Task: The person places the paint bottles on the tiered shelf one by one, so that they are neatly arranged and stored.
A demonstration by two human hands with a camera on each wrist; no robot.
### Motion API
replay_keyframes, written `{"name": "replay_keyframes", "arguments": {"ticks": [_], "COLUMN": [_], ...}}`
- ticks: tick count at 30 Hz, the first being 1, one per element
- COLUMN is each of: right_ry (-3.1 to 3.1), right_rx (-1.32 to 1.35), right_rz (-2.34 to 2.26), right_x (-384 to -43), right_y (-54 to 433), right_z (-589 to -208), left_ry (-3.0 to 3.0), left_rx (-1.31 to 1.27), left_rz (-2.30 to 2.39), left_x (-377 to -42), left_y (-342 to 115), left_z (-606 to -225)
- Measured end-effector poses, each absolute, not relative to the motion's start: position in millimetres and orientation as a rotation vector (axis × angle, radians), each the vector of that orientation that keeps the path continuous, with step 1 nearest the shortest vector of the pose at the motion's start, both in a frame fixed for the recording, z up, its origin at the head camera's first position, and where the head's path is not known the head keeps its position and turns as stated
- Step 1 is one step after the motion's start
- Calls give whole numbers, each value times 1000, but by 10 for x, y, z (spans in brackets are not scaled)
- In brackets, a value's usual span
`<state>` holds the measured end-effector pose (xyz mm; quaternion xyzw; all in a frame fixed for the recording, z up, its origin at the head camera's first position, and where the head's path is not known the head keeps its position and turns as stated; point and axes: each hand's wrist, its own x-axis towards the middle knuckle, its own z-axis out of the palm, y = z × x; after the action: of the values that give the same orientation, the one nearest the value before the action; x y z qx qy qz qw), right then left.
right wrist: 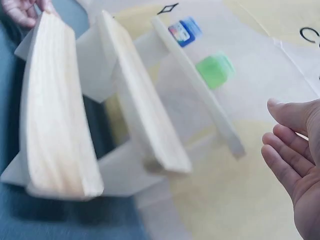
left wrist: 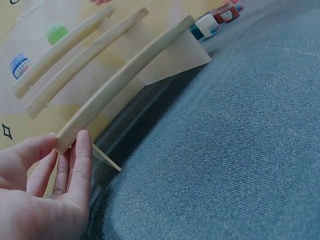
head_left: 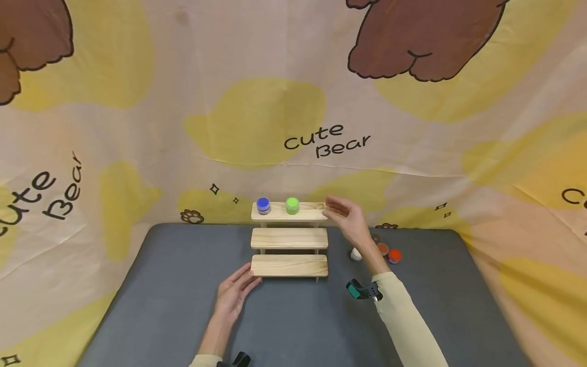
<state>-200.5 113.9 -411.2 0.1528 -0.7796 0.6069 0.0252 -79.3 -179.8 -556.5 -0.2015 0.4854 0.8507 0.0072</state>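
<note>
A three-tier wooden display stand (head_left: 289, 238) with pale plank shelves stands at the back of the table. My left hand (head_left: 234, 294) pinches the left end of its lowest shelf (left wrist: 107, 86), thumb on one face and fingers on the other. On the top shelf sit a small blue-lidded jar (head_left: 263, 206) at the left and a small green jar (head_left: 292, 206) near the middle. Beside that shelf's right end is my right hand (head_left: 349, 220), with nothing in it. In the right wrist view its fingers (right wrist: 282, 162) are slightly bent and apart from the shelf.
Right of the stand, partly behind my right forearm, are a white jar (head_left: 355, 254), an orange-brown jar (head_left: 382, 248), a red jar (head_left: 394, 256) and a dark one (head_left: 376, 238). A printed cloth (head_left: 257, 127) hangs behind the grey table (head_left: 183, 285).
</note>
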Motion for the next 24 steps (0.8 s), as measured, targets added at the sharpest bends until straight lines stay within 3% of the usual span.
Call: {"name": "replay_keyframes", "arguments": {"ticks": [7,13,24], "right_ry": [-2360,-2387,-2298], "right_rx": [378,229,77], "right_rz": [1865,1883,1836], "right_x": [-2024,-1847,-1722], "right_y": [1484,1609,1946], "right_z": [-4560,-4548,-4981], "left_ry": [1537,1495,1469], "left_rx": [-613,-649,-656], "left_rz": [2652,2657,2674], "left_x": [-795,-786,-810], "left_y": [-1785,-1819,-1796], "left_z": [-5591,-5573,-5577]}}
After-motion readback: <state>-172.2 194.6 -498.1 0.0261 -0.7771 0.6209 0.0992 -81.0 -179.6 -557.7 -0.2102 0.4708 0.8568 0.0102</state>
